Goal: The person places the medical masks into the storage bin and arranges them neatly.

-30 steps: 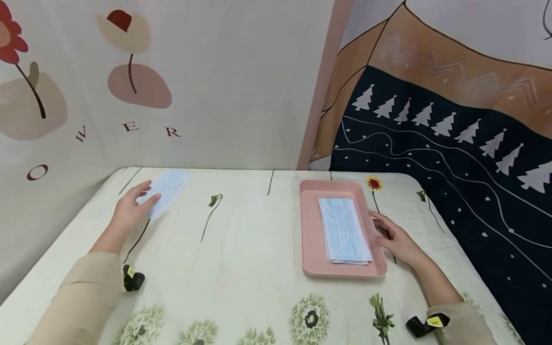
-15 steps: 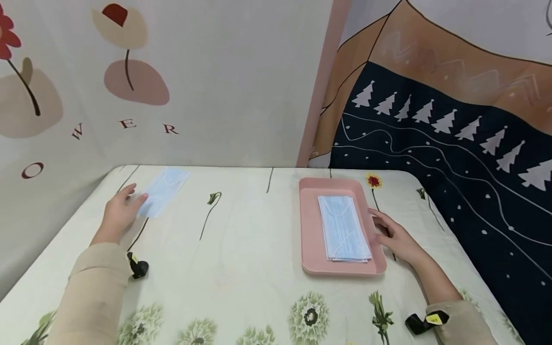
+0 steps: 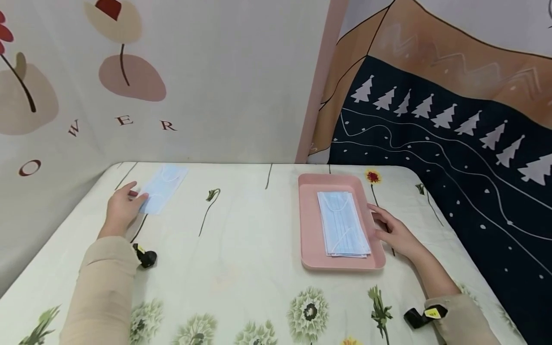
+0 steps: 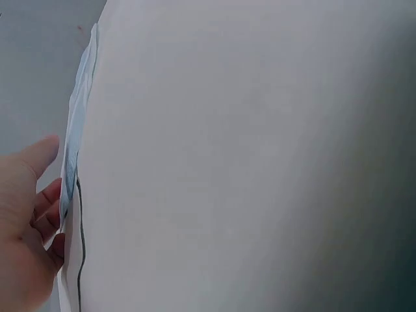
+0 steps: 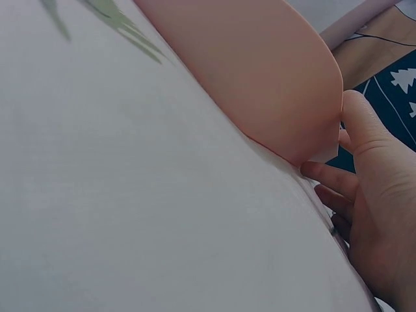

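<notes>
A single light-blue face mask [image 3: 166, 184] lies on the table at the far left. Beside its lower left edge is my left hand [image 3: 122, 209], fingers relaxed. In the left wrist view the thumb stands apart from the mask [image 4: 76, 123], while the other fingers are by its near end; whether they touch it I cannot tell. On the right, a pink tray [image 3: 308, 230] holds a small stack of blue face masks [image 3: 342, 225]. My right hand [image 3: 398, 237] rests at the tray's right side, its thumb and fingertips against the tray wall [image 5: 260, 78] in the right wrist view.
The table wears a white cloth [image 3: 241, 239] printed with flowers and stems. Behind it hang a pale flower-print curtain [image 3: 233, 86] and a dark fabric with white trees [image 3: 431, 158] on the right. Black wrist devices [image 3: 146, 256] sit at both sleeves.
My left hand has drawn back leftward off the face mask, which stays on the table. The right hand keeps its place at the tray. The whole view has shifted slightly.
</notes>
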Demonstrator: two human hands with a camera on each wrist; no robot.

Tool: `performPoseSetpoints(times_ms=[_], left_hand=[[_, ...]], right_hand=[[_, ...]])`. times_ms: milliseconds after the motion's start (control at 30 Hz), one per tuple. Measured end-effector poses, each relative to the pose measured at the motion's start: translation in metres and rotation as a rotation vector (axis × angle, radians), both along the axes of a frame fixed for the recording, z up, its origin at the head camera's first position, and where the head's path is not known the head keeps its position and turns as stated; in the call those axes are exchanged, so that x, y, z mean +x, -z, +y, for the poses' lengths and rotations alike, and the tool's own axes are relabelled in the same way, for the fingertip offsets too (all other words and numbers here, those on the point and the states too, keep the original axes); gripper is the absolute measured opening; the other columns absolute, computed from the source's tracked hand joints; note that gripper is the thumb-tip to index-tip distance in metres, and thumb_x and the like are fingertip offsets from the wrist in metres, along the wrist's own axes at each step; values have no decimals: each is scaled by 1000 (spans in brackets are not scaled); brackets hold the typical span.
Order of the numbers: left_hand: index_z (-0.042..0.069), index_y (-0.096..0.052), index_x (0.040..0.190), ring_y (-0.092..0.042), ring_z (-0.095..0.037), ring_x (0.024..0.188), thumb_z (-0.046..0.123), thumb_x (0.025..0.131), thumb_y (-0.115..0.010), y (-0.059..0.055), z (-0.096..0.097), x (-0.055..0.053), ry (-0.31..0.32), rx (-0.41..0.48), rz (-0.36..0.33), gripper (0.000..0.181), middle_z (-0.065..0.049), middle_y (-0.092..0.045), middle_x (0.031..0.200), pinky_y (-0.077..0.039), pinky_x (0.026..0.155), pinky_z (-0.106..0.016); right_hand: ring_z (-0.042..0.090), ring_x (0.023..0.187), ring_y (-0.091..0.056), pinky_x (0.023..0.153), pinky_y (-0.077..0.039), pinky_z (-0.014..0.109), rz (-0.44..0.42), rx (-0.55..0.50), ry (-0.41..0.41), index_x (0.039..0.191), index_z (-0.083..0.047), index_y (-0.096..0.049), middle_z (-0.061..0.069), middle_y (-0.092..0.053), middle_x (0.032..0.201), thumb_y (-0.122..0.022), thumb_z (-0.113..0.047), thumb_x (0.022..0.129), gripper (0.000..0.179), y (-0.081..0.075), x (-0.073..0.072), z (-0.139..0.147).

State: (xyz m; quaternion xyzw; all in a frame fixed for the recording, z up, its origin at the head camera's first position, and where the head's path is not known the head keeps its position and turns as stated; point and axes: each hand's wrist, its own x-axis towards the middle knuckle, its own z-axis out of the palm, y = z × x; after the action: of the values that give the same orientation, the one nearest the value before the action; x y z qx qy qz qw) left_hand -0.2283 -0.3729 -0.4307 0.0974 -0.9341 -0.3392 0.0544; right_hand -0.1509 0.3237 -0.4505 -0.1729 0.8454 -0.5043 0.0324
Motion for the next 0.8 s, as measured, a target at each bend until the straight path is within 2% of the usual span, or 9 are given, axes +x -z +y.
performPoseSetpoints(times_ms=[433,633,800], left_hand=[[-5,-22,148,-45,-39,94,15,98,-55,-3,6,-2,0,-54,-70,63,-29,-45,111,-43,72,-46],[-3,-24,148,-44,-38,93,9,97,-55,-3,4,-7,51,-61,-78,62,-29,-45,110,-43,71,-44],[-1,-26,148,-43,-40,95,7,95,-55,-7,1,-9,105,-64,-108,61,-33,-42,118,-43,71,-43]], right_hand=[[3,116,-45,94,-33,8,-18,5,15,150,-10,-30,24,-48,133,-60,0,91,67,-1,0,0],[1,114,-45,94,-33,8,-14,9,16,150,-9,-30,24,-49,131,-60,0,90,68,-1,1,0],[-1,114,-45,94,-33,8,-5,-8,1,150,-7,-30,25,-48,131,-59,2,90,67,-2,0,-1]])
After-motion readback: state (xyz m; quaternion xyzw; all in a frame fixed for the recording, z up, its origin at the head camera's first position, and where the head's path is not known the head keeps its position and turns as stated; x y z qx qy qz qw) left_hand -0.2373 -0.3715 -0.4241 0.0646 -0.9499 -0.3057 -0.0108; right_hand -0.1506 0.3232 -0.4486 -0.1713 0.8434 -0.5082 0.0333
